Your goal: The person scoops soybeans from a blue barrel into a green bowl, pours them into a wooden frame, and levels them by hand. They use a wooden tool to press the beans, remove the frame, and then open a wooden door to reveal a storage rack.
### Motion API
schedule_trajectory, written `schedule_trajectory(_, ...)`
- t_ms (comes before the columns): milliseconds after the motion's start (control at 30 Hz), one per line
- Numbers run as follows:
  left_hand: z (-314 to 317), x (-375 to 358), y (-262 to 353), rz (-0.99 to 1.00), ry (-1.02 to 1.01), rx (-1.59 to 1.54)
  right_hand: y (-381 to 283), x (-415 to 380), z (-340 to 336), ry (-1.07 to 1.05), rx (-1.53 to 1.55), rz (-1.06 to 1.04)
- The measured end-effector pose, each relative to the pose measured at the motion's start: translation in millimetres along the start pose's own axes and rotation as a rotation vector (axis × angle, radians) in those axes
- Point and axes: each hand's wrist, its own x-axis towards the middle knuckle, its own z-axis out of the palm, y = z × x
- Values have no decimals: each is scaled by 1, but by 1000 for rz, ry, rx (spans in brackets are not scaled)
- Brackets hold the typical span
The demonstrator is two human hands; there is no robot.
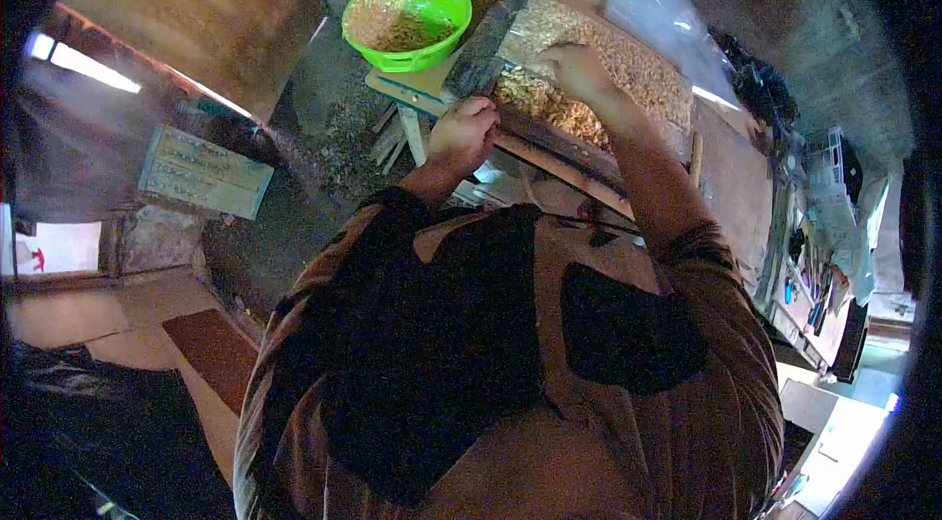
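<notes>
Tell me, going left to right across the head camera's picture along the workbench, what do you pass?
Green bowl of shavings → dark flat board → left hand gripping the board's near end → right hand on the pile of wood shavings → clear plastic bag.

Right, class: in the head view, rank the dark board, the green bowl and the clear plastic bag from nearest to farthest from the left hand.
1. Dark board: gripped by the left hand.
2. Green bowl: beyond, upper left.
3. Clear plastic bag: farthest, upper right.
</notes>
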Motion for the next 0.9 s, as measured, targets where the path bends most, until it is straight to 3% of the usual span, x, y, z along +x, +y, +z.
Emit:
schedule_trajectory(67,6,-1,-2,-23,9,-19,16,3,4,-194,-99,-148)
schedule_trajectory(167,10,0,-2,-49,26,-16,23,-2,25,-124,27,-217)
schedule_trajectory(300,4,4,2,9,68,-10,29,-14,24,-273,98,-46)
schedule_trajectory(367,1,5,5,-78,7,4,32,-32,16,-243,131,-80)
schedule_trajectory(433,2,6,5,-55,45,-34,18,-55,-11,-191,-107,-74)
schedule_trajectory(500,3,6,5,-40,83,-68,32,-76,-13,-181,-137,-42)
schedule_trajectory(567,2,6,6,-69,65,-55,37,-85,-25,-351,-124,46)
schedule_trajectory(667,1,6,5,-79,10,-72,25,-89,-38,-370,-232,163)
schedule_trajectory(767,-1,7,9,-96,-11,-47,-11,-68,-43,-265,-178,160)
schedule_trajectory(833,2,7,8,-80,6,-17,-3,-56,-1,35,-52,-144)
schedule_trajectory(900,2,8,10,-54,20,6,-42,-38,-5,-266,42,138)
